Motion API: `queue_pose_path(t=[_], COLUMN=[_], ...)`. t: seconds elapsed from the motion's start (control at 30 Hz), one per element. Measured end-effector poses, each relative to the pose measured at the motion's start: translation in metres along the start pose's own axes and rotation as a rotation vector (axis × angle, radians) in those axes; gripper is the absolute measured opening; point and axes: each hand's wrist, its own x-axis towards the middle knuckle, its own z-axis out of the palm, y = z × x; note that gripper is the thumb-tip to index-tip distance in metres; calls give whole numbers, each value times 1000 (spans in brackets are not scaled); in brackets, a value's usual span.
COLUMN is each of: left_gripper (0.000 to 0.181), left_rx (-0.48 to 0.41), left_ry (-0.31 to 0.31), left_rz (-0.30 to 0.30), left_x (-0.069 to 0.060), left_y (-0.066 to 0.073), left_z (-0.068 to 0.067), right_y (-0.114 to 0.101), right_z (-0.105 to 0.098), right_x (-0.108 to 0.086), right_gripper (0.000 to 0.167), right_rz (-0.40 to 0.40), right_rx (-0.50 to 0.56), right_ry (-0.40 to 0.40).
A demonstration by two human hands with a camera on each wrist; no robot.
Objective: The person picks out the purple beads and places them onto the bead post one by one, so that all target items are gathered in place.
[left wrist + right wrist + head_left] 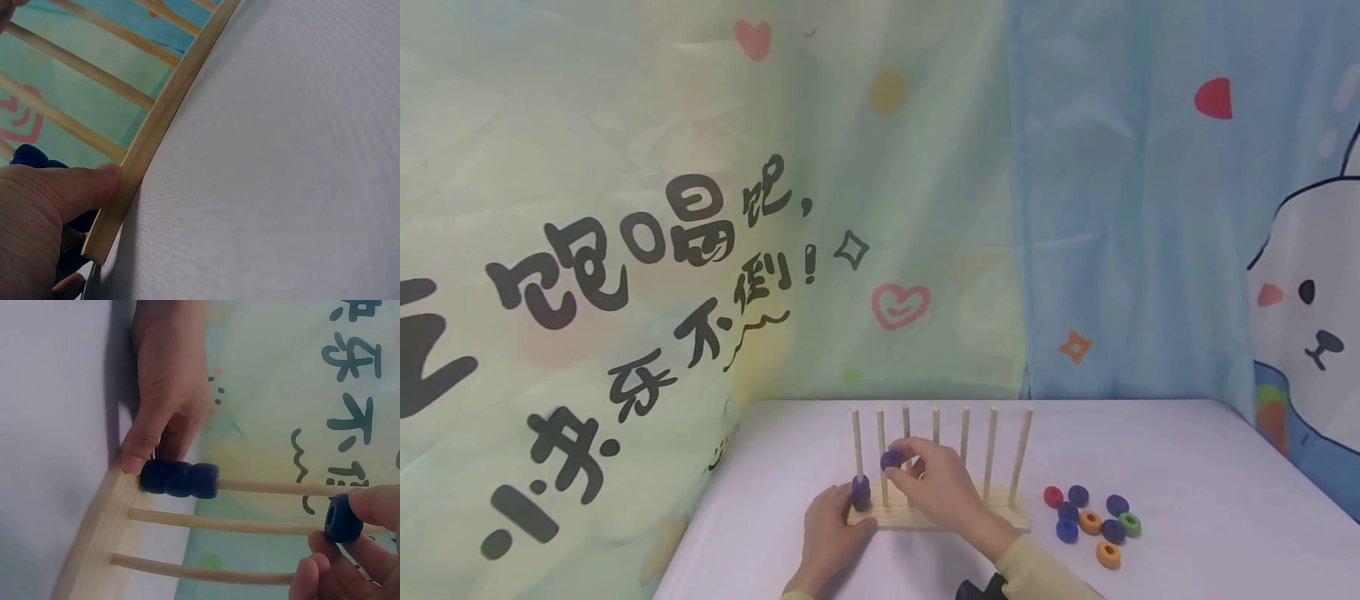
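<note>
A wooden peg stand (917,518) with a row of upright pegs stands on the table. Three dark blue beads (179,479) are stacked at the bottom of its leftmost peg. My left hand (831,533) grips the left end of the base, the thumb (94,187) pressed on its front edge and the other fingers mostly hidden. Between thumb and fingers, my right hand (943,487) pinches another dark blue bead (344,519), its hole showing. That bead is held off the pegs, near the upper part of the second peg from the left.
Right of the stand lie several loose beads: a red bead (1053,497), orange beads (1108,554), a green bead (1130,524) and dark blue beads (1117,505). A black object (981,587) shows at the bottom edge. Printed curtains (887,208) hang behind the table (1195,467).
</note>
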Motion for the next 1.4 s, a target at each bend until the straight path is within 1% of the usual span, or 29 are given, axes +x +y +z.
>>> queue_pose_path(t=[0.17,0.3,0.43,0.57,0.67,0.83,0.93,1.1,1.23,1.4], left_gripper=[48,46,45,45,47,48,49,50,51,50], left_rx=[-13,-15,-31,-23,-17,-10,-9,-11,-2,-19], left_ry=[0,-2,1,5,3,-10,-18,-25,-28,-23], left_rz=[3,12,17,19,9,0,-6,-15,-13,-6], left_x=[1,-1,-3,-2,-1,-1,-1,-1,-1,-2], left_y=[1,2,3,3,2,4,4,4,4,4], left_z=[-1,-3,-6,-4,-3,-3,-3,-4,-4,-4], right_y=[-9,-18,-23,-26,-32,-41,-46,-51,-50,-45], right_z=[0,-1,-2,-5,-8,-16,-21,-29,-34,-38], right_x=[10,17,21,23,25,32,37,43,48,54], right_gripper=[28,30,32,32,31,29,29,30,30,32], right_rz=[-35,-67,-76,-84,-89,-132,-144,-119,-62,-6], right_rx=[-50,-73,-73,-68,-59,-65,-65,-23,3,23], right_ry=[6,15,13,34,42,62,71,66,74,62])
